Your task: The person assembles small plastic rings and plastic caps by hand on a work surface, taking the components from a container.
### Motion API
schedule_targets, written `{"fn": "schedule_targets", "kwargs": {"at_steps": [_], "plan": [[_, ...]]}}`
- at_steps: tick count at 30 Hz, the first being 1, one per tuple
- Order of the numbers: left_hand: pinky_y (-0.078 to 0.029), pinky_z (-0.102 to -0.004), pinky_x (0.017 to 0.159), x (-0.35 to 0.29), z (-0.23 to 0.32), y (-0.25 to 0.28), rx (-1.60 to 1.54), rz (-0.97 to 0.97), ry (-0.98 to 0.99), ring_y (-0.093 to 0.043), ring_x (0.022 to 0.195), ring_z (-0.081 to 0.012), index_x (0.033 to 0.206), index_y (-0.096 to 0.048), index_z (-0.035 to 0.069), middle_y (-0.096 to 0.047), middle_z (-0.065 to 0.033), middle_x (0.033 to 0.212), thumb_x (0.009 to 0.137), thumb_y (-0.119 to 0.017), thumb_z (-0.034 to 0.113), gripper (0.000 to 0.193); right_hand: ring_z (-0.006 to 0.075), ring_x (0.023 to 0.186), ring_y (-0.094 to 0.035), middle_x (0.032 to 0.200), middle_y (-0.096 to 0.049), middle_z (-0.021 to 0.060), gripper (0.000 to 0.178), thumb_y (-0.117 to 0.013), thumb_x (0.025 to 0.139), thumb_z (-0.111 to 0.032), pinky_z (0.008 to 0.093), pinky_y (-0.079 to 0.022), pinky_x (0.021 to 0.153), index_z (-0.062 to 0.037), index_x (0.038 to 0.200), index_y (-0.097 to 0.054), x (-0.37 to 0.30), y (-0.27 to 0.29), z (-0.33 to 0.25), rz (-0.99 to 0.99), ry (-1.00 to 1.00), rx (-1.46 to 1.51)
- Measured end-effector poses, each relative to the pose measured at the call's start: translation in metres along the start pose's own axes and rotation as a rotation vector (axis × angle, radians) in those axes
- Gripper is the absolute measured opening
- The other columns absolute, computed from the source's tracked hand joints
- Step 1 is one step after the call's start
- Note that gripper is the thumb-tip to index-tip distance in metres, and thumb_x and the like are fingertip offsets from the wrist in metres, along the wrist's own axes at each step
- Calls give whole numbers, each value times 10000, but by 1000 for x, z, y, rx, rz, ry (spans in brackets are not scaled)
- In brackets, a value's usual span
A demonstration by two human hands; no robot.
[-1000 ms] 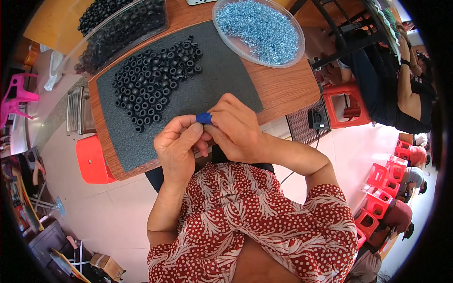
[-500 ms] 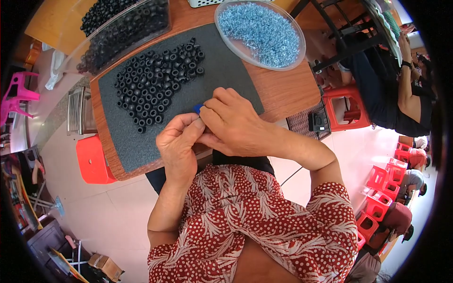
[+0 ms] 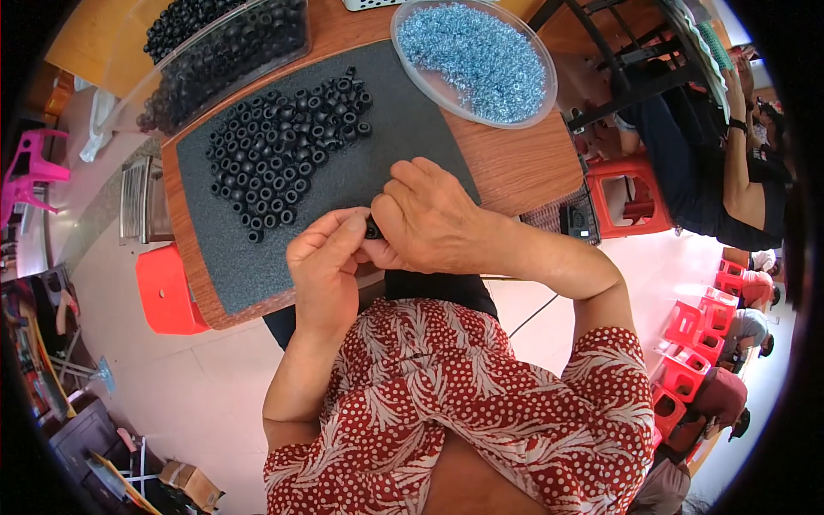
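My left hand and my right hand meet above the near edge of a dark grey mat. A small black ring-shaped piece shows between the thumb and curled fingers of my right hand. Beside it, the thumb and forefinger of my left hand are pinched together, and what they grip is hidden. Beyond my hands, many loose black ring-shaped pieces with round holes lie spread on the mat.
A clear tub of black pieces stands far left on the wooden table. A round clear tray of small bluish transparent pieces sits far right. Red stools flank the table. At the right, another person's arm shows.
The blue item at my right fingertips is out of sight now. A black ring-shaped piece has come into view between my hands. My right hand has turned slightly.
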State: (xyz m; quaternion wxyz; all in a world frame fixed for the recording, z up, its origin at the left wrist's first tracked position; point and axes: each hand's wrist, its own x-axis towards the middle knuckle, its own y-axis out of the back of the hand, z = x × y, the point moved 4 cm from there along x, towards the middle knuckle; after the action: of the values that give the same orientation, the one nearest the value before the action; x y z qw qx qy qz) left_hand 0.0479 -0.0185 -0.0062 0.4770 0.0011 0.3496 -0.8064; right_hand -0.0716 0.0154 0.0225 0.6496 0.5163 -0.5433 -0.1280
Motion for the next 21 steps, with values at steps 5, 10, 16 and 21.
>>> {"fn": "schedule_targets", "kwargs": {"at_steps": [5, 10, 16, 21], "plan": [[-510, -281, 633, -5, -8, 8, 81, -116, 78, -619, 643, -171, 964, -580, -80, -646, -129, 757, 913, -514, 159, 253, 217, 542, -442, 526, -457, 92, 274, -641, 638, -231, 332, -348, 481, -54, 576, -441, -4, 0, 3, -17, 20, 6], [-494, -269, 609, -8, -9, 7, 171, -71, 3, -600, 616, -160, 976, -574, -80, -639, -117, 736, 922, -506, 185, 279, 220, 530, -446, 518, -457, 96, 271, -636, 625, -223, 339, -353, 476, -48, 578, -434, -4, -1, 3, -23, 45, 67], [-469, -247, 578, -12, -13, 2, 173, -82, -31, -556, 590, -137, 963, -575, -80, -619, -97, 716, 934, -491, 193, 287, 221, 492, -451, 499, -460, 94, 271, -634, 617, -217, 339, -354, 444, -47, 573, -428, -6, -3, 2, -34, 85, 121], [-465, -239, 582, -11, -12, 1, 197, -98, -33, -552, 599, -130, 961, -578, -78, -611, -88, 710, 940, -482, 190, 286, 221, 464, -452, 482, -456, 94, 273, -632, 612, -218, 338, -359, 422, -47, 564, -425, -3, 0, 4, -11, 118, 133]]}}
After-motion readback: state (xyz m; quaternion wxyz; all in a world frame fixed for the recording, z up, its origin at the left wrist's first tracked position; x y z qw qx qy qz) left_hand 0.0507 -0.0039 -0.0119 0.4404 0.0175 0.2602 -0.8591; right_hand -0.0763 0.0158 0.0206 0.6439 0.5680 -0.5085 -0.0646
